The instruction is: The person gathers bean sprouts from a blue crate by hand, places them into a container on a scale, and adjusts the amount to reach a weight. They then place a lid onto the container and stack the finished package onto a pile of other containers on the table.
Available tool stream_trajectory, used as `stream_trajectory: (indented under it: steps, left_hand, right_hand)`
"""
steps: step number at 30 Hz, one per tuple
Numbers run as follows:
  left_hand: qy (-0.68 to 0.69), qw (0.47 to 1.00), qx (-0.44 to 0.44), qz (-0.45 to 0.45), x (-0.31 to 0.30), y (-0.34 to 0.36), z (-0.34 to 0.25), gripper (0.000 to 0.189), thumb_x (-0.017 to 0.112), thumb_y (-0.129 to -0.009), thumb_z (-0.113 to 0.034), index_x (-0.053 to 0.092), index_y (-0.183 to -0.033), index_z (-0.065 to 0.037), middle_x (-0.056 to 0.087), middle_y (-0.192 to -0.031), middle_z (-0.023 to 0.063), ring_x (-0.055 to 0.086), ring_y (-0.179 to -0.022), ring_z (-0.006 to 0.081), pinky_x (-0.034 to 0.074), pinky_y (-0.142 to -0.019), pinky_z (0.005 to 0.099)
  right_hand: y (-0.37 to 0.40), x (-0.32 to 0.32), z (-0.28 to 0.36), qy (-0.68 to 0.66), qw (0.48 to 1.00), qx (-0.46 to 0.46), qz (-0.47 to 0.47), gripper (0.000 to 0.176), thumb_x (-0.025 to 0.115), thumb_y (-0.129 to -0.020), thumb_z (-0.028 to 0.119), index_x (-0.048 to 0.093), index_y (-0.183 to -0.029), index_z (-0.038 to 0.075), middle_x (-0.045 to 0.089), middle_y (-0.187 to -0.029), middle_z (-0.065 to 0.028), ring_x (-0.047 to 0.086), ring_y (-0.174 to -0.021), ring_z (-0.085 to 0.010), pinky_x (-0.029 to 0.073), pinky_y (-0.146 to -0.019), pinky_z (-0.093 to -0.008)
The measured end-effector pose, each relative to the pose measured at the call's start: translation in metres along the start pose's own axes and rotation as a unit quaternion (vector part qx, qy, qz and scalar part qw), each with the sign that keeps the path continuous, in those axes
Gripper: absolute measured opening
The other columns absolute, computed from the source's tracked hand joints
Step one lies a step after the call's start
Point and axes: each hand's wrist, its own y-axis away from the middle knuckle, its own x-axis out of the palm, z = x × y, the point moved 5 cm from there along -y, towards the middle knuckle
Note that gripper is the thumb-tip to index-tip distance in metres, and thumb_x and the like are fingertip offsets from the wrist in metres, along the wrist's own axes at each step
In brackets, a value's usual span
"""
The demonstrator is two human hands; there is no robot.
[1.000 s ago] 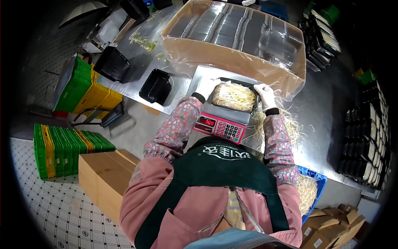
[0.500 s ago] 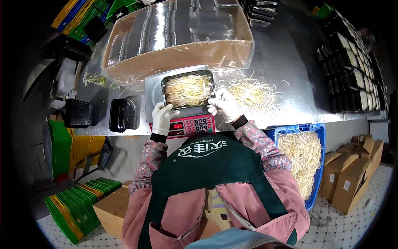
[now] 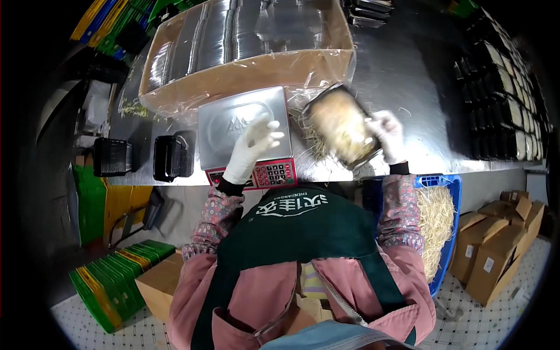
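Observation:
My right hand (image 3: 387,137), in a white glove, grips the right edge of a black tray (image 3: 343,127) filled with pale sprouts. The tray is tilted and blurred by motion, above loose sprouts (image 3: 313,138) on the metal table. My left hand (image 3: 254,148), also gloved, is over the scale (image 3: 219,123) with its fingers apart and nothing in them. The scale's metal plate bears no tray, and its red keypad panel faces me.
A carton of clear lids (image 3: 245,69) stands behind the scale. Black trays (image 3: 170,158) sit at left, stacked filled trays (image 3: 499,111) at right. A blue crate (image 3: 454,233) of sprouts is below the table edge, beside cardboard boxes (image 3: 496,251).
The filled tray has left the scale and moved right in my right hand. My left hand has let go of the tray's side and now hovers over the scale, fingers spread.

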Motion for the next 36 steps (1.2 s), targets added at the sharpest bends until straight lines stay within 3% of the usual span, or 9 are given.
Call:
stream_trajectory:
  steps: [8, 11, 12, 16, 20, 24, 28, 31, 36]
  left_hand:
    - [-0.101, 0.93, 0.091, -0.341, -0.131, 0.031, 0.011, 0.04, 0.061, -0.098, -0.012, 0.052, -0.135, 0.0, 0.062, -0.127, 0.01, 0.062, -0.111, 0.0174, 0.051, -0.094, 0.0307]
    - [-0.121, 0.893, 0.101, -0.421, -0.177, 0.059, 0.026, 0.041, 0.061, -0.098, -0.009, 0.051, -0.136, 0.001, 0.06, -0.131, 0.0111, 0.06, -0.115, 0.0181, 0.05, -0.095, 0.0309]
    - [-0.14, 0.882, 0.113, -0.436, -0.199, 0.071, 0.035, 0.041, 0.061, -0.097, -0.009, 0.051, -0.136, 0.001, 0.06, -0.131, 0.0119, 0.059, -0.116, 0.0184, 0.049, -0.096, 0.0308]
    - [-0.29, 0.798, 0.081, -0.522, -0.256, 0.11, 0.037, 0.063, 0.074, -0.089, -0.018, 0.047, -0.14, 0.005, 0.05, -0.141, 0.0195, 0.05, -0.127, 0.0258, 0.04, -0.108, 0.0366]
    - [-0.615, 0.606, 0.058, -0.501, -0.312, 0.109, 0.018, 0.087, 0.075, -0.085, -0.047, 0.039, -0.145, 0.004, 0.039, -0.149, 0.0283, 0.036, -0.139, 0.0434, 0.028, -0.117, 0.0483]
    - [-0.723, 0.536, -0.086, -0.428, -0.364, 0.088, 0.038, 0.077, 0.06, -0.092, -0.056, 0.044, -0.146, -0.003, 0.053, -0.139, 0.0253, 0.048, -0.129, 0.0472, 0.031, -0.111, 0.0587]
    - [-0.639, 0.678, -0.073, -0.357, -0.421, 0.081, 0.063, 0.044, 0.062, -0.092, -0.033, 0.065, -0.126, -0.005, 0.068, -0.117, 0.0211, 0.065, -0.11, 0.034, 0.047, -0.1, 0.0431]
    - [-0.641, 0.671, -0.066, -0.368, -0.435, 0.089, 0.067, 0.035, 0.065, -0.09, -0.027, 0.07, -0.116, -0.004, 0.07, -0.111, 0.0205, 0.068, -0.105, 0.0322, 0.052, -0.091, 0.0368]
    - [-0.623, 0.642, -0.012, -0.447, -0.428, 0.103, 0.04, 0.021, 0.078, -0.078, -0.018, 0.064, -0.073, -0.003, 0.067, -0.071, 0.0095, 0.065, -0.067, 0.0241, 0.051, -0.068, 0.0367]
  right_hand:
    - [-0.15, -0.244, -0.143, -0.176, 0.831, -0.006, -0.528, 0.016, 0.066, -0.092, 0.017, 0.064, -0.101, 0.004, 0.068, -0.095, -0.0129, 0.064, -0.084, -0.0226, 0.055, -0.078, -0.0469]
    - [-0.179, -0.298, -0.22, -0.297, 0.837, 0.106, -0.447, 0.042, 0.059, -0.092, 0.019, 0.049, -0.129, 0.002, 0.057, -0.128, -0.0222, 0.056, -0.117, -0.0395, 0.043, -0.091, -0.0696]
    - [-0.183, -0.313, -0.254, -0.442, 0.865, 0.074, -0.227, 0.027, 0.063, -0.092, 0.014, 0.054, -0.114, 0.003, 0.068, -0.099, -0.0173, 0.067, -0.089, -0.0363, 0.055, -0.082, -0.0534]
    - [-0.107, -0.223, -0.13, 0.298, 0.784, 0.068, -0.54, 0.053, 0.065, -0.091, 0.049, 0.067, -0.112, 0.001, 0.072, -0.107, -0.0164, 0.068, -0.094, -0.0362, 0.053, -0.085, -0.0407]
    - [-0.088, -0.154, -0.139, 0.625, 0.708, -0.049, -0.325, 0.04, 0.058, -0.093, 0.037, 0.065, -0.114, 0.004, 0.064, -0.111, -0.0176, 0.058, -0.103, -0.0364, 0.047, -0.09, -0.0489]
    - [-0.078, -0.03, -0.174, 0.326, 0.943, 0.001, 0.073, 0.05, 0.046, -0.103, 0.032, 0.042, -0.149, 0.013, 0.04, -0.153, -0.0156, 0.031, -0.145, -0.0306, 0.026, -0.119, -0.0382]
    - [-0.043, -0.029, -0.081, 0.275, 0.952, -0.067, -0.121, 0.044, 0.048, -0.103, 0.026, 0.049, -0.144, 0.009, 0.045, -0.152, -0.0126, 0.039, -0.142, -0.0259, 0.029, -0.117, -0.036]
    - [-0.017, -0.07, -0.041, -0.049, 0.96, 0.126, -0.245, 0.046, 0.05, -0.103, 0.025, 0.048, -0.144, 0.004, 0.049, -0.148, -0.014, 0.043, -0.138, -0.0249, 0.031, -0.116, -0.0354]
    - [0.063, -0.048, -0.077, -0.008, 0.934, -0.059, -0.352, 0.038, 0.055, -0.101, 0.012, 0.052, -0.137, -0.002, 0.058, -0.134, -0.0145, 0.054, -0.124, -0.0208, 0.041, -0.108, -0.0333]
